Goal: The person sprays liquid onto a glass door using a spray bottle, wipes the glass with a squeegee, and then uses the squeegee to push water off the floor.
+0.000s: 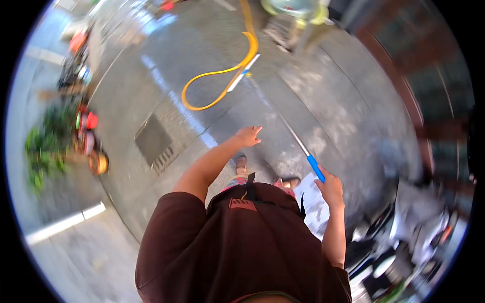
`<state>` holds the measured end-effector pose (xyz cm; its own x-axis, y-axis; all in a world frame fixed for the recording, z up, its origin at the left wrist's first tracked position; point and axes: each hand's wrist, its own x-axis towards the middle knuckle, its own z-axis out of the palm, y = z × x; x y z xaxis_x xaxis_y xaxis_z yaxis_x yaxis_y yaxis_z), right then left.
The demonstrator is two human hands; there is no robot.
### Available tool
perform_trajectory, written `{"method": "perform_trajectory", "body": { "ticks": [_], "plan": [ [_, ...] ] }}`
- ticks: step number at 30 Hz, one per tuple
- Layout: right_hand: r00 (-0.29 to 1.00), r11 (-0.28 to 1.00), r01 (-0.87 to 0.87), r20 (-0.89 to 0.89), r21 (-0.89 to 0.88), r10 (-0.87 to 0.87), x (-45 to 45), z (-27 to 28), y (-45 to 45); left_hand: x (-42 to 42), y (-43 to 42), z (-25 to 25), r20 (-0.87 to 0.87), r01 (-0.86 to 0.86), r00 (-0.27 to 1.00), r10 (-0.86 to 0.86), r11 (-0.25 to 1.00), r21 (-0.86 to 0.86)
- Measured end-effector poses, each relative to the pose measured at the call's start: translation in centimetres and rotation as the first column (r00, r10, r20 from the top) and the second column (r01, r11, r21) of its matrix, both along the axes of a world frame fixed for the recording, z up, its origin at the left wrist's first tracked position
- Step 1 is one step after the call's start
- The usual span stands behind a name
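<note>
My right hand (pixel 331 188) is wrapped round the blue grip of a long-handled floor squeegee (pixel 293 132). Its silver pole slants away to a narrow white and blue head lying on the concrete, close to a yellow hose (pixel 202 107). The hose runs in a loop across the ground and seems to pass by the head; whether they touch I cannot tell. In front of my body, my left hand (pixel 249 135) is held out in the air with its fingers stretched and nothing in them.
A drain cover (pixel 154 139) is set in the floor to the left. Potted plants (pixel 50 141) line the left side. At the top right stands a basin (pixel 290 6) on a support. A cloth-covered vehicle (pixel 417 217) is at the lower right, and a red-framed wall (pixel 399 81) runs along the right.
</note>
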<state>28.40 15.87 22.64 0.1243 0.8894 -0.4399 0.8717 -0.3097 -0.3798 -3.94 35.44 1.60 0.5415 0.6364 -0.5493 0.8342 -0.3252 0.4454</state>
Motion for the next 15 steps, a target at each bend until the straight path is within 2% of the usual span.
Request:
{"method": "perform_trajectory", "body": {
  "ticks": [2, 4, 7, 8, 9, 10, 12, 14, 15],
  "plan": [
    [0.99, 0.993, -0.122, 0.07, 0.005, 0.121, -1.8, 0.0, 4.1, -6.9, -0.2, 1.7, -0.11, -0.109, 0.988, 0.105, 0.994, -0.03],
    [0.97, 0.973, -0.229, 0.076, -0.011, 0.23, -3.7, 3.3, 6.9, -12.7, -1.5, 1.2, -0.059, -0.28, 0.959, 0.278, 0.96, -0.02],
    [0.895, 0.898, -0.439, 0.093, 0.021, 0.436, -4.7, 11.5, 10.8, -15.3, -2.5, 1.6, 0.028, -0.459, 0.888, 0.458, 0.888, 0.026],
    [0.856, 0.86, -0.51, 0.114, 0.024, 0.504, -4.9, 14.5, 11.7, -15.2, -3.2, 1.3, 0.125, -0.486, 0.87, 0.477, 0.872, 0.056],
    [0.812, 0.817, -0.577, 0.13, 0.022, 0.57, -5.0, 17.4, 12.8, -13.8, -3.3, 3.2, 0.12, -0.498, 0.864, 0.49, 0.866, 0.046],
    [0.767, 0.772, -0.635, 0.14, 0.026, 0.626, -5.4, 20.2, 14.1, -12.6, -3.8, 2.7, 0.31, -0.554, 0.809, 0.499, 0.824, 0.119],
    [0.722, 0.725, -0.688, 0.068, -0.036, 0.688, -7.1, 25.0, 15.4, -9.9, -4.1, 5.3, 0.458, -0.571, 0.777, 0.431, 0.79, 0.225],
    [0.625, 0.625, -0.78, 0.034, 0.009, 0.78, -8.8, 25.6, 16.1, -7.4, -5.1, 7.6, 0.565, -0.605, 0.758, 0.326, 0.676, 0.421],
    [0.563, 0.564, -0.826, 0.041, -0.013, 0.825, -9.4, 25.6, 17.1, -6.2, -5.6, 8.2, 0.624, -0.682, 0.701, 0.344, 0.58, 0.446]
  ]
}}
